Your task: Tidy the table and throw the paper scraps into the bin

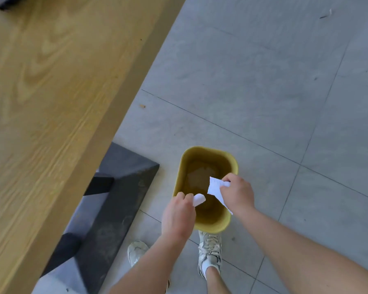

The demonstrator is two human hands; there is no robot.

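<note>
While standing over the bin [232, 158], pinches a small scrap [198, 199] between thumb and fingers of the left hand [177, 213], and grips a larger scrap [216, 188] in the curled fingers of the right hand [238, 194]. Holds both hands apart above the near half of the bin's open mouth, with neither scrap touching the other.

Holds the small scrap with its rounded end pointing right, toward the other hand. Holds the larger scrap with its long axis slanting from upper left down to lower right, its lower tip crossing the bin's near right rim; carries faint marks too small to read.

Looks down into a mustard-yellow tub with rounded corners, upright, long axis running away from the feet, with a pale crumpled paper [200, 176] at the bottom.

Stands with the right shoe [209, 249] just behind the bin and the left shoe [136, 251] further left, on grey floor tiles [263, 92] with thin dark joints and a small brownish crumb [142, 106].

Keeps to the right of a light wood-grain table [51, 81] running diagonally over a dark angular base [119, 187].
</note>
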